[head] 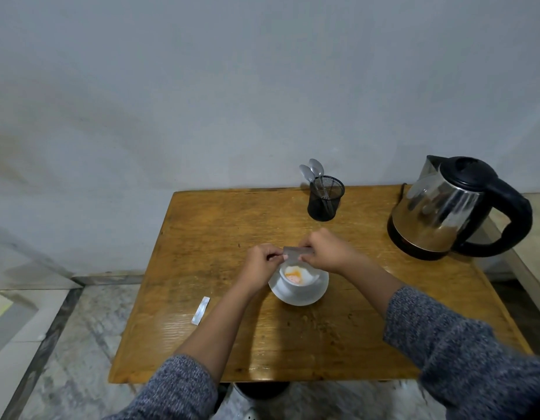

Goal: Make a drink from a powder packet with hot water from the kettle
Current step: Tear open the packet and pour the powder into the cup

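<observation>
Here, left hand (pixel 261 262) and right hand (pixel 325 250) both pinching a silver powder packet (pixel 296 254) above the white cup (pixel 299 278).

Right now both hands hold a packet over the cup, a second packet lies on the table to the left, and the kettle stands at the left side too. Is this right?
Not quite. The kettle stands at the right side of the table, as the head view shows. The rest holds: both hands, left and right, hold a packet over the cup, and a second packet lies to the left.
</observation>
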A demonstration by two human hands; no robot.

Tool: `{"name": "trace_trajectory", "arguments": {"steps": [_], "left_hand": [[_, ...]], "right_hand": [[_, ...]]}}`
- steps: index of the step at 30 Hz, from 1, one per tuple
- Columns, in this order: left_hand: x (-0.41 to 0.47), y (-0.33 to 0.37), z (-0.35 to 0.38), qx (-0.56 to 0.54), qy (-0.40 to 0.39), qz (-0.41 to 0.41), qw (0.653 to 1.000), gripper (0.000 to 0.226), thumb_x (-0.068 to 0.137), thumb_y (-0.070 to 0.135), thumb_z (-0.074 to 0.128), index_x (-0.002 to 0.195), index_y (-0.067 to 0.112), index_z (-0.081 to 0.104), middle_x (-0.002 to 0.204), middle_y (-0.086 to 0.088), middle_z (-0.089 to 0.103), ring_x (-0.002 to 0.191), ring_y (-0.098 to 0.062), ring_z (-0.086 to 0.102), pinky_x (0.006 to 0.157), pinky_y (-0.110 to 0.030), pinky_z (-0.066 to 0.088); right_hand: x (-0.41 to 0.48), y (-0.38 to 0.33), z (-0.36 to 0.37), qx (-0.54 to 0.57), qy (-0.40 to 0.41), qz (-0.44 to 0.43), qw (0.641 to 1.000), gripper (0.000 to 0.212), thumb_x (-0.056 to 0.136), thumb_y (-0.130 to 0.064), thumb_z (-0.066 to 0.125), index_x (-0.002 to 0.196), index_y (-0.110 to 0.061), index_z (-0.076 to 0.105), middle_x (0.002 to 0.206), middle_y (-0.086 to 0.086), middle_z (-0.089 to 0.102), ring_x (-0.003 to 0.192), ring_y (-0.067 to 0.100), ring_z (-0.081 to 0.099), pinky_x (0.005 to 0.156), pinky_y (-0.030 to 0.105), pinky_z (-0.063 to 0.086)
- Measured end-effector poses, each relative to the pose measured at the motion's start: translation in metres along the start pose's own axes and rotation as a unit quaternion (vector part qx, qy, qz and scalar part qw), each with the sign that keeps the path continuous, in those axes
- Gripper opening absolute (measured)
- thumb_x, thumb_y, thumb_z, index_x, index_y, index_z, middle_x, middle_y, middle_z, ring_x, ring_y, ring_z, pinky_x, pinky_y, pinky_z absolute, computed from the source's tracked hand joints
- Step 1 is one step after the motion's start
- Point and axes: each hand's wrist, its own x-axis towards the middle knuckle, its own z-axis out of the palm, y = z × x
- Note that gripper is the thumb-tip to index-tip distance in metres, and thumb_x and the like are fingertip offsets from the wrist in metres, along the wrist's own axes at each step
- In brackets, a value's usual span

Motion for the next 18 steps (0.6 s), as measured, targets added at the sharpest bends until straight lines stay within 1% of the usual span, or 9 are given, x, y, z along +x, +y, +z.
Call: {"name": "trace_trajectory", "arguments": {"steps": [1, 3, 4, 6, 7, 9, 11, 15, 18], "left_hand": [[-0.0002, 0.0002, -0.0003, -0.002, 0.001, 0.002, 1.0, 0.01, 0.082, 0.009, 0.066, 0.082, 0.0, 0.071, 0.074, 0.0, 0.059, 0.07, -0.011, 0.052, 0.062, -0.016, 0.04], [-0.0001, -0.0004, 0.0, 0.002, 0.003, 0.007, 1.0, 0.011, 0.083, 0.009, 0.065, 0.083, 0.0, 0.071, 0.077, -0.005, 0.059, 0.072, -0.014, 0.053, 0.066, -0.023, 0.041], [-0.0003, -0.0008, 0.0004, 0.006, 0.004, 0.008, 1.0, 0.012, 0.083, 0.009, 0.065, 0.082, 0.0, 0.071, 0.078, -0.007, 0.059, 0.073, -0.016, 0.053, 0.068, -0.027, 0.041], [-0.0005, -0.0009, 0.0012, 0.009, 0.007, 0.011, 1.0, 0.012, 0.083, 0.008, 0.064, 0.081, -0.001, 0.071, 0.077, -0.008, 0.058, 0.073, -0.018, 0.052, 0.069, -0.03, 0.041], [-0.0004, -0.001, 0.0017, 0.01, 0.008, 0.012, 1.0, 0.011, 0.083, 0.008, 0.064, 0.081, -0.001, 0.071, 0.077, -0.007, 0.058, 0.074, -0.018, 0.053, 0.07, -0.031, 0.042], [-0.0005, 0.0, 0.0025, 0.018, 0.008, 0.015, 1.0, 0.012, 0.083, 0.009, 0.064, 0.083, 0.0, 0.072, 0.079, -0.006, 0.059, 0.075, -0.018, 0.054, 0.071, -0.034, 0.045], [-0.0005, 0.0008, 0.0028, 0.021, 0.009, 0.016, 1.0, 0.012, 0.084, 0.009, 0.064, 0.084, 0.0, 0.072, 0.078, -0.004, 0.059, 0.076, -0.017, 0.054, 0.072, -0.034, 0.045], [-0.0013, 0.0011, 0.0033, 0.022, 0.005, 0.019, 1.0, 0.012, 0.084, 0.01, 0.064, 0.087, 0.002, 0.073, 0.081, -0.003, 0.06, 0.077, -0.015, 0.055, 0.072, -0.03, 0.044], [-0.0022, 0.0023, 0.003, 0.019, 0.01, 0.015, 1.0, 0.014, 0.085, 0.01, 0.063, 0.088, 0.001, 0.072, 0.083, -0.006, 0.06, 0.077, -0.016, 0.054, 0.071, -0.03, 0.043]], "right_hand": [[0.0009, 0.0009, 0.001, 0.007, 0.002, 0.004, 1.0, 0.01, 0.087, -0.018, 0.061, 0.085, -0.013, 0.069, 0.081, 0.004, 0.065, 0.076, 0.021, 0.059, 0.062, 0.032, 0.045], [0.0002, 0.0003, 0.0028, 0.009, 0.001, 0.005, 1.0, 0.021, 0.088, -0.015, 0.06, 0.066, -0.014, 0.061, 0.069, 0.004, 0.059, 0.065, 0.019, 0.052, 0.056, 0.03, 0.038], [-0.0003, 0.0003, 0.0034, 0.012, 0.002, 0.007, 1.0, 0.022, 0.088, -0.015, 0.06, 0.066, -0.015, 0.061, 0.07, 0.004, 0.059, 0.065, 0.018, 0.051, 0.056, 0.03, 0.037], [-0.0008, 0.001, 0.0041, 0.024, 0.013, 0.005, 1.0, 0.008, 0.087, -0.014, 0.061, 0.091, -0.013, 0.068, 0.089, 0.005, 0.066, 0.079, 0.022, 0.059, 0.064, 0.033, 0.044], [-0.0012, 0.0005, 0.0037, 0.027, 0.013, 0.007, 1.0, 0.013, 0.087, -0.012, 0.061, 0.098, -0.013, 0.068, 0.096, 0.005, 0.067, 0.085, 0.024, 0.061, 0.067, 0.037, 0.047], [-0.0008, 0.0008, 0.0037, 0.023, 0.016, 0.01, 1.0, 0.013, 0.086, -0.009, 0.061, 0.097, -0.01, 0.069, 0.095, 0.009, 0.067, 0.085, 0.026, 0.062, 0.071, 0.039, 0.051], [0.0006, 0.0016, 0.0043, 0.037, 0.026, 0.012, 0.999, 0.013, 0.086, -0.01, 0.062, 0.098, -0.01, 0.068, 0.091, 0.007, 0.066, 0.083, 0.023, 0.061, 0.072, 0.038, 0.051], [0.0023, 0.003, 0.0062, 0.039, 0.026, 0.014, 0.999, 0.011, 0.087, -0.006, 0.058, 0.086, -0.004, 0.069, 0.081, 0.008, 0.064, 0.074, 0.022, 0.056, 0.066, 0.036, 0.046], [0.001, 0.0027, 0.0065, 0.038, 0.039, 0.009, 0.998, 0.011, 0.088, -0.008, 0.058, 0.09, -0.004, 0.068, 0.081, 0.007, 0.061, 0.075, 0.021, 0.055, 0.063, 0.031, 0.042]]}}
